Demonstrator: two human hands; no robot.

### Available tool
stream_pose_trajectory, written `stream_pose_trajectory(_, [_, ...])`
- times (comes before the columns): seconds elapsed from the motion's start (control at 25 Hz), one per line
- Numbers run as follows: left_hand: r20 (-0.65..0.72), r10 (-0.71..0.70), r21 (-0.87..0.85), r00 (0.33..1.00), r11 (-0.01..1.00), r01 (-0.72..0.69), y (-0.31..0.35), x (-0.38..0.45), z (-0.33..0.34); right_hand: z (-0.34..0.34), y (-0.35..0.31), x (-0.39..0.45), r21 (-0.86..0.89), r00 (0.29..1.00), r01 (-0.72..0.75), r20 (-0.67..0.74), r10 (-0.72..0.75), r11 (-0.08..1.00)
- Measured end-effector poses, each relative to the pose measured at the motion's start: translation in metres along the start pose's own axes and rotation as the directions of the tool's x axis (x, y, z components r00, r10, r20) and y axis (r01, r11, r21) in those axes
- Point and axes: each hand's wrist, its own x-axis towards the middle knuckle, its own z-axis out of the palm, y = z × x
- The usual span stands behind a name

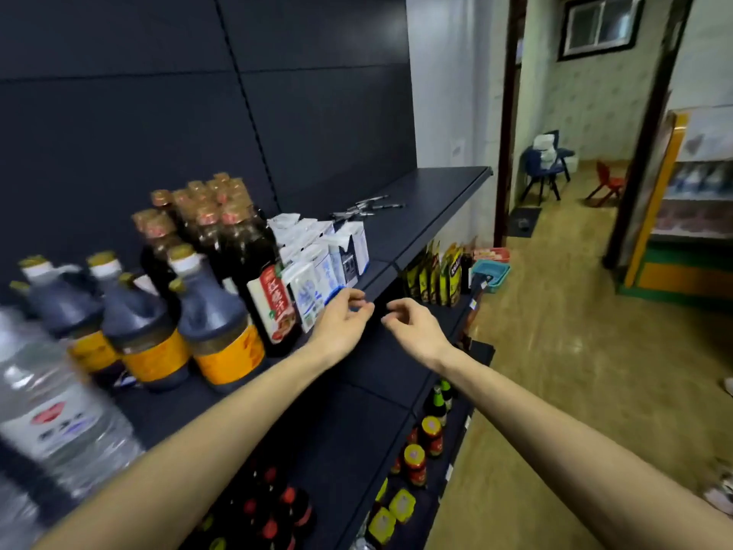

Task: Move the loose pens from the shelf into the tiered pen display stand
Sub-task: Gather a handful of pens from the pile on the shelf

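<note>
Beyond the cartons (317, 264) — blurred pens (367, 206)

Showing two bare forearms, entering from seven and five o'clock, uncovered from elbow to wrist, wearing no sleeve, watch, bracelet or glove. Ending in a slim bare left hand (344, 319) and a slim bare right hand (412, 325), each carrying no ring. Showing short nails, blurring too much for finer detail.

black shelf (416, 232), orange-labelled bottles (222, 331), teal basket (492, 273)
</note>
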Motion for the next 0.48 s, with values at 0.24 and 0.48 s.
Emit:
stream_pose_trajectory(0.24, [0.064, -0.040, 0.164, 0.997, 0.986, 0.029, 0.027, 0.117, 0.065, -0.058, 0.037, 0.122, 0.139, 1.000, -0.018, 0.026, 0.014, 0.990])
stream_pose_trajectory(0.48, [-0.041, -0.086, 0.202, 0.995, 0.975, 0.093, 0.027, 0.217, 0.112, -0.083, 0.078, 0.231, 0.127, 0.999, 0.021, 0.041, -0.026, 0.992])
